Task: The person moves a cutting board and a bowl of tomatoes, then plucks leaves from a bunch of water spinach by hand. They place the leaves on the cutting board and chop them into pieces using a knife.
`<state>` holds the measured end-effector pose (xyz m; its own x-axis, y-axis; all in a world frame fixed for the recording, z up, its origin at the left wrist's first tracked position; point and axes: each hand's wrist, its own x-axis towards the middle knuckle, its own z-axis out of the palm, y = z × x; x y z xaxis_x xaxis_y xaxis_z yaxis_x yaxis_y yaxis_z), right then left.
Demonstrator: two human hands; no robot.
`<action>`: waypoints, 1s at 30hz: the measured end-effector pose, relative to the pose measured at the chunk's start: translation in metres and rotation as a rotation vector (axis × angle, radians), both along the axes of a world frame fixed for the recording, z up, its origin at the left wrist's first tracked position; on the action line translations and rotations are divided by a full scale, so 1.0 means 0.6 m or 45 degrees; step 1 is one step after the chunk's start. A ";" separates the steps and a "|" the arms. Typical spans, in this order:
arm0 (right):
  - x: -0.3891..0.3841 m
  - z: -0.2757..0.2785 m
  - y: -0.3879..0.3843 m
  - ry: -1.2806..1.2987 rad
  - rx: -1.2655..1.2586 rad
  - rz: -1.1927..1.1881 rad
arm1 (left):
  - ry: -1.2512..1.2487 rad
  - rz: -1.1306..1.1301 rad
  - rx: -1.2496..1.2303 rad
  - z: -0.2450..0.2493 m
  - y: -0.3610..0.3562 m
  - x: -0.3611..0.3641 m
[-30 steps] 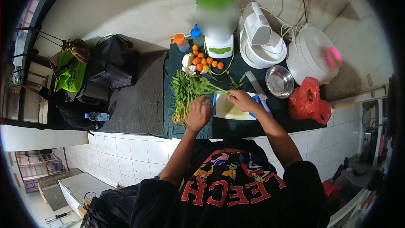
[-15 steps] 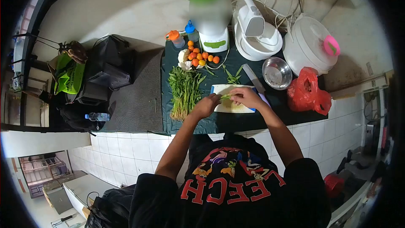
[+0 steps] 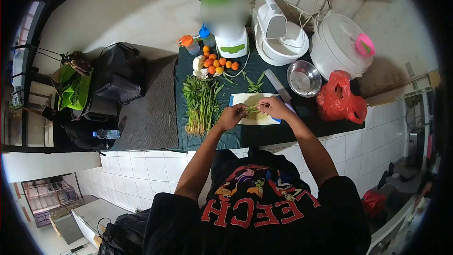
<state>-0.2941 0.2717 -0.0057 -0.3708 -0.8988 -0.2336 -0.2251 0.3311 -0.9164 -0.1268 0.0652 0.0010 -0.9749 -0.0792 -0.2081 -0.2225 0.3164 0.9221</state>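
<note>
Over the white cutting board (image 3: 257, 119), my left hand (image 3: 232, 116) is closed on some green vegetable stems (image 3: 252, 110). My right hand (image 3: 275, 108) pinches the other end of the same stems, a short distance away. A large bundle of leafy greens with roots (image 3: 200, 104) lies left of the board. Behind the board sits a small heap of picked leaves (image 3: 255, 83). A knife (image 3: 278, 86) rests along the board's right side, its handle partly behind my right forearm.
Tomatoes (image 3: 218, 63) and garlic (image 3: 200, 66) lie by a blender (image 3: 232, 42). A stand mixer (image 3: 278, 28), a metal bowl (image 3: 304, 79), a large white tub (image 3: 342, 42) and a red plastic bag (image 3: 340, 98) stand at right. A water bottle (image 3: 107, 134) lies far left.
My hands stay over the board with the stems, fingers slightly shifted and the left knuckles turned more inward. The whole view has shifted a little, so the table appears further left.
</note>
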 end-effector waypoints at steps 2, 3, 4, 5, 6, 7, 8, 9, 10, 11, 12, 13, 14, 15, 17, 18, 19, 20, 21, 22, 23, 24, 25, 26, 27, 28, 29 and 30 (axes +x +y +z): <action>-0.003 -0.001 0.001 0.119 -0.116 -0.059 | -0.012 -0.005 0.066 -0.012 -0.002 0.002; -0.005 0.001 0.001 -0.019 -0.050 -0.108 | -0.010 -0.006 0.062 -0.008 -0.003 0.002; -0.006 0.005 -0.001 -0.157 0.016 -0.157 | -0.052 0.005 0.047 -0.004 -0.004 0.003; -0.006 0.005 -0.003 -0.156 0.011 -0.157 | -0.095 0.016 0.033 0.000 -0.006 0.003; -0.007 -0.001 -0.003 -0.131 -0.012 -0.182 | -0.093 0.017 0.029 0.003 -0.010 0.003; -0.008 -0.007 -0.002 -0.107 -0.034 -0.206 | -0.108 0.024 0.002 0.006 -0.013 0.005; -0.010 -0.014 0.001 -0.107 -0.036 -0.205 | -0.124 0.032 -0.023 0.008 -0.015 0.006; -0.012 -0.013 0.002 -0.107 -0.042 -0.181 | -0.124 0.034 -0.025 0.006 -0.017 0.007; -0.012 -0.013 0.003 -0.108 -0.048 -0.157 | -0.123 0.046 -0.027 0.004 -0.019 0.008; -0.013 -0.013 0.003 -0.109 -0.048 -0.155 | -0.122 0.059 -0.029 0.002 -0.020 0.009; -0.015 -0.019 0.004 0.013 -0.022 -0.135 | -0.122 0.061 -0.028 -0.009 -0.023 0.011; -0.015 -0.018 0.003 0.135 0.004 -0.116 | -0.038 0.050 -0.031 -0.022 -0.027 0.013; -0.013 -0.018 0.002 0.136 0.004 -0.115 | 0.047 0.040 -0.034 -0.035 -0.031 0.015; -0.007 -0.010 -0.003 0.373 -0.233 -0.210 | 0.047 0.042 -0.035 -0.037 -0.033 0.016; 0.005 0.029 -0.012 0.608 -0.469 -0.302 | 0.011 0.079 -0.032 -0.039 -0.032 0.019; 0.013 0.069 -0.017 0.542 -0.444 -0.175 | 0.011 0.079 -0.030 -0.031 -0.031 0.019; 0.017 0.087 -0.018 0.475 -0.417 -0.050 | 0.029 0.045 -0.135 -0.018 -0.029 0.020; 0.016 0.077 -0.019 0.475 -0.414 -0.052 | 0.049 0.010 -0.240 -0.004 -0.026 0.019; 0.014 0.058 -0.023 0.528 -0.304 0.089 | 0.049 0.007 -0.239 -0.004 -0.026 0.019; 0.013 0.048 -0.026 0.578 -0.192 0.230 | 0.033 0.008 -0.196 -0.007 -0.026 0.019; 0.013 0.040 -0.025 0.578 -0.193 0.230 | 0.018 0.012 -0.153 -0.009 -0.026 0.020; 0.013 0.037 -0.025 0.444 -0.157 0.185 | 0.020 0.014 -0.155 -0.014 -0.026 0.021; 0.013 0.034 -0.027 0.309 -0.120 0.142 | -0.029 0.057 -0.040 -0.019 -0.025 0.022; 0.013 0.030 -0.028 0.311 -0.122 0.149 | -0.079 0.100 0.076 -0.024 -0.026 0.024; 0.014 0.027 -0.029 0.249 -0.150 0.093 | -0.078 0.106 0.076 -0.022 -0.029 0.025; 0.016 0.024 -0.028 0.186 -0.176 0.037 | -0.087 0.084 0.062 -0.020 -0.033 0.028; 0.018 0.020 -0.027 0.185 -0.174 0.039 | -0.096 0.060 0.049 -0.018 -0.034 0.029; 0.019 0.018 -0.028 0.228 -0.141 -0.003 | -0.095 0.062 0.050 -0.018 -0.035 0.028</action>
